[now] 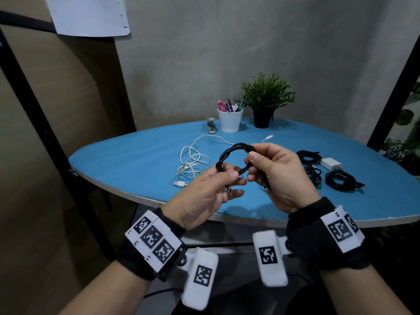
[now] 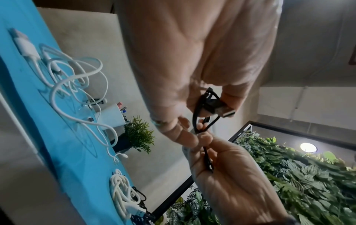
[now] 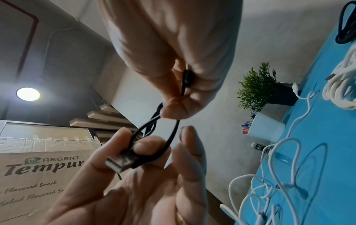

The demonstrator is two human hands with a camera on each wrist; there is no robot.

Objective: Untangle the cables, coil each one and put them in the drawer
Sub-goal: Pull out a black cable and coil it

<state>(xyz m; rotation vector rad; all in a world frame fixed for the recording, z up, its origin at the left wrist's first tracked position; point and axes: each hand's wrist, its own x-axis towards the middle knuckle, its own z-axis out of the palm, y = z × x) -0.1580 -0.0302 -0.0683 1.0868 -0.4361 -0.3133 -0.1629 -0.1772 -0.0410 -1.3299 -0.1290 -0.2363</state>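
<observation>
We read print only on the cardboard box [image 3: 41,175] in the right-wrist view — "REGENT", then "Tempur", cut off by a hand, and below it "Flavored Snack" twice, the second partly hidden.

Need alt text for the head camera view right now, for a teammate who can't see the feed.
Both hands hold a coiled black cable above a blue table: left hand grips its near side, right hand pinches the far side. A loose white cable lies behind them; coiled black cables and a white charger sit to the right.
</observation>
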